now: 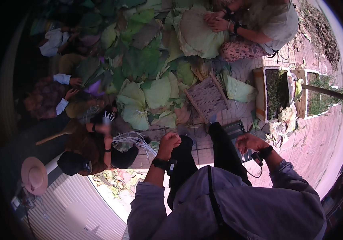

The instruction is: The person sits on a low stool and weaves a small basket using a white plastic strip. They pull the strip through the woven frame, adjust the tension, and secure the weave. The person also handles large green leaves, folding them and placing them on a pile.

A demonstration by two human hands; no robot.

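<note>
My left hand is closed in a loose fist above my left knee; whatever lies inside it, if anything, is hidden. Out over my right thigh, my right hand has its fingers bent but apart, with nothing visible in them. Both wrists wear black bands, and a small device with a cable hangs at the right one. Ahead of my knees stands a low stool with a woven top. Beyond it and to its left spreads a heap of large green leaves. A folded leaf bundle lies right of the stool.
Planted boxes stand at the right. White strips lie left of my left hand, near a person in a black cap. Another person at the top presses a big leaf stack. More people sit at the left. A straw hat is lower left.
</note>
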